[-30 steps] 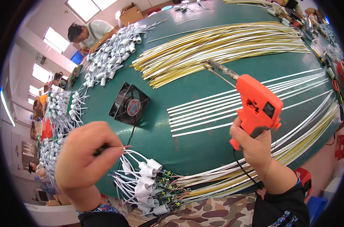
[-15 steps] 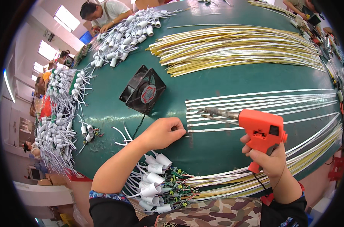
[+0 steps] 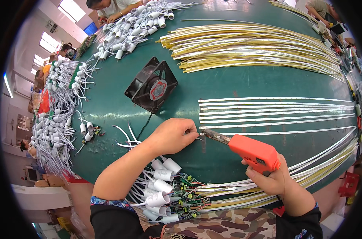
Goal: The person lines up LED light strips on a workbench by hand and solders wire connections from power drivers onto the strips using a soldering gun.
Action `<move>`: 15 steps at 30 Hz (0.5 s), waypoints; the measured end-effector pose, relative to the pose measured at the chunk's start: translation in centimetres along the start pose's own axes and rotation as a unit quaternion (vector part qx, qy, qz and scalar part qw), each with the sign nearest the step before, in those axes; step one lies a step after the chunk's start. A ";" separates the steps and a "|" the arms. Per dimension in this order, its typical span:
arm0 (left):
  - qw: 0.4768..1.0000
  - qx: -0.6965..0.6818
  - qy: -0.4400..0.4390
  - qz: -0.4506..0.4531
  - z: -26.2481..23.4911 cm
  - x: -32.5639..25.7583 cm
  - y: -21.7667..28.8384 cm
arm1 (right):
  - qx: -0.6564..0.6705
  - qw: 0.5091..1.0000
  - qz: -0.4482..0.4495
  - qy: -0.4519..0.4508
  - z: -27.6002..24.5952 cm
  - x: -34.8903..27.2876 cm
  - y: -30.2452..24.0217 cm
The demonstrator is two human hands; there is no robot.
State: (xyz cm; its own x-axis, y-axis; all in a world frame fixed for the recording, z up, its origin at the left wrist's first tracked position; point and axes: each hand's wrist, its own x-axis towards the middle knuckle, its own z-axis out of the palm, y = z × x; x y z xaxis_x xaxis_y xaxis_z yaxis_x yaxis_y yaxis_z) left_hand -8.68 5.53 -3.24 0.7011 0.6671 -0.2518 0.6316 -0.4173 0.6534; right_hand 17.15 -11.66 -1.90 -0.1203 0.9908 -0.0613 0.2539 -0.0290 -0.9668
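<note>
My right hand (image 3: 270, 179) is wrapped round the handle of a red soldering gun (image 3: 254, 151). The gun's dark metal tip reaches left to the end of the nearest white LED strip (image 3: 276, 133), close by the fingertips of my left hand (image 3: 174, 135). That left hand is closed in a pinch, and a thin wire (image 3: 199, 138) pokes out from under its fingers; the rest of the wire is hidden. Beyond the tip, several more white LED strips (image 3: 268, 108) lie side by side on the green table (image 3: 129, 95).
A black square fan (image 3: 152, 85) stands left of the strips, its cord running toward my left forearm. White lamp sockets (image 3: 163, 186) with wires and circuit boards lie before me. Yellow-and-white strips (image 3: 252, 47) are heaped farther back. More sockets (image 3: 55, 123) pile up left. Another person (image 3: 113, 10) sits at far left.
My right hand has brought the soldering gun left and down, its tip now at the nearest strip's end by my left fingers. The farthest strip is now closer to the others.
</note>
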 end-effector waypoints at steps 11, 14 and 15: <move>1.000 0.028 0.007 -0.007 0.1 0.2 0.3 | -0.064 0.997 -0.043 -0.004 0.3 0.2 0.0; 0.999 0.041 0.010 -0.017 0.2 0.2 0.3 | -0.089 0.994 -0.061 -0.002 0.2 0.1 -0.1; 0.999 0.040 0.011 -0.017 0.3 0.2 0.3 | -0.092 0.994 -0.058 -0.005 0.2 0.1 -0.2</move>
State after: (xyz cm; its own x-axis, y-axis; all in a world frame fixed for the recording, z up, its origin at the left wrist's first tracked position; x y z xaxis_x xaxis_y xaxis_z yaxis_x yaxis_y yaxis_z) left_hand -8.29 5.36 -3.27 0.6717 0.6947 -0.2573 0.6805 -0.4412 0.5851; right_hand 16.91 -11.59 -1.79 -0.1688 0.9847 0.0441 0.4093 0.1107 -0.9056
